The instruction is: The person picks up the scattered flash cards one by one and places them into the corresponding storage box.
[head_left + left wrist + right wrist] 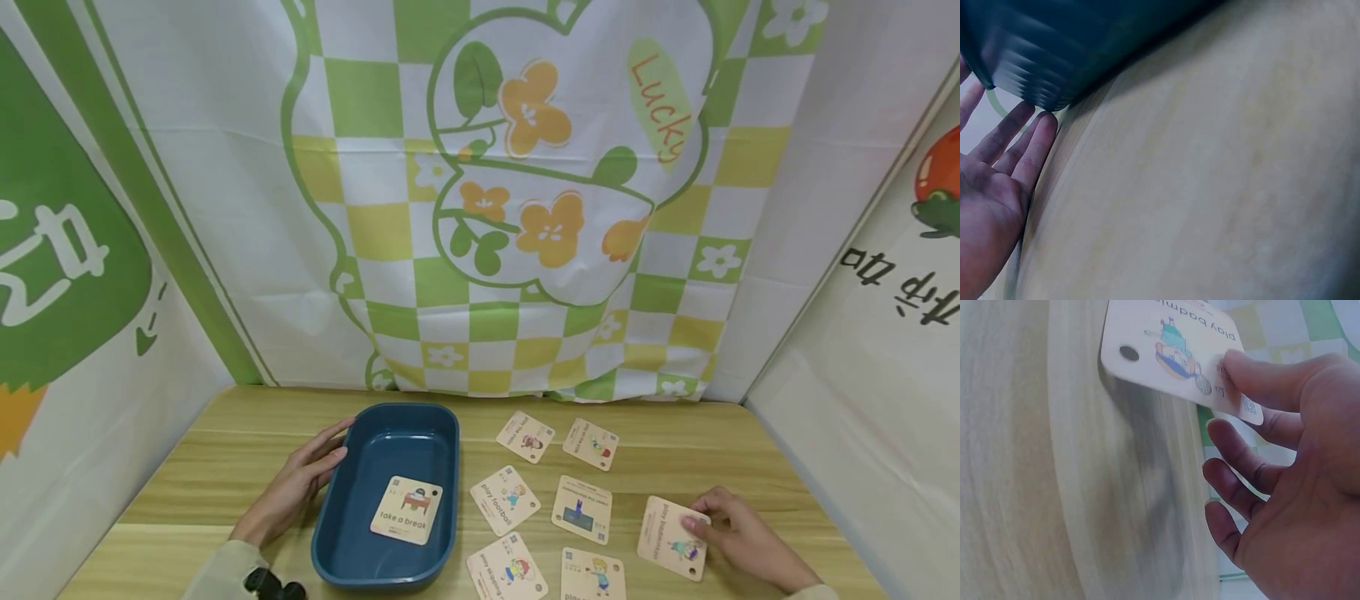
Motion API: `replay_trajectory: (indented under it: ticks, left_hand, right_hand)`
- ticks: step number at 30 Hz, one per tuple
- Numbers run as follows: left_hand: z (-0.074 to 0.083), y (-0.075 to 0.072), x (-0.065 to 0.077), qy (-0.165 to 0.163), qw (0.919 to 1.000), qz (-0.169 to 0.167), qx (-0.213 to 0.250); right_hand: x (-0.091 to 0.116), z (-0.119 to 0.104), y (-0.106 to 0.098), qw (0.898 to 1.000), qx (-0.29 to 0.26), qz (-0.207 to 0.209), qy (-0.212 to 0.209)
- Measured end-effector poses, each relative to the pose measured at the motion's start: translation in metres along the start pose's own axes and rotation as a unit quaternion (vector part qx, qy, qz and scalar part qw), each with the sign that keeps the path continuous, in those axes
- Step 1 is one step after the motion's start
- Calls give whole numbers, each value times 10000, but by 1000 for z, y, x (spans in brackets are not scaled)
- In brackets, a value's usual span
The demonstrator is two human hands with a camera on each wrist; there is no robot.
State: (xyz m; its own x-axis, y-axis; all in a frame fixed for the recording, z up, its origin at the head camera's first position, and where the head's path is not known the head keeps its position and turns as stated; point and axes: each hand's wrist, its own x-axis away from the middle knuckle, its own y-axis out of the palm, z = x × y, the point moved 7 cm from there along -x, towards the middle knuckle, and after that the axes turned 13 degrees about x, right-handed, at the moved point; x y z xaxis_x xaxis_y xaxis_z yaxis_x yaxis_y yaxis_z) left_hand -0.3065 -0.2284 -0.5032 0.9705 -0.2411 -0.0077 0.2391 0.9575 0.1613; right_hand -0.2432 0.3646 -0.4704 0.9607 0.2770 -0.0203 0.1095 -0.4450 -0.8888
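Note:
My right hand (738, 533) pinches a "play badminton" flash card (667, 542) between thumb and index finger at the right of the table. In the right wrist view, this card (1172, 353) is tilted above the wood and the other fingers curl loosely below it. My left hand (300, 475) touches the left side of a dark blue tray (326, 533) with its fingers nearly straight. The left wrist view has those fingertips against the outer wall of the tray (1085, 50). A "take a break" card (407, 510) lies inside the tray.
Several picture cards lie between the tray and my right hand, among them a "play football" card (505, 500) and a skipping card (508, 571). Behind the wooden table (247, 433) hangs a green and white checked curtain (510, 350). White printed panels stand at both sides.

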Motion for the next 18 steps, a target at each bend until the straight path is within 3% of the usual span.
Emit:
replay_trajectory:
  ticks: [8, 18]
  left_hand:
    - [0, 0, 0, 24, 10000, -9, 26]
    - [1, 0, 0, 1, 10000, 6, 35]
  right_hand:
    - [-2, -8, -3, 9977, 153, 433, -499]
    - [-7, -21, -7, 9980, 150, 580, -221]
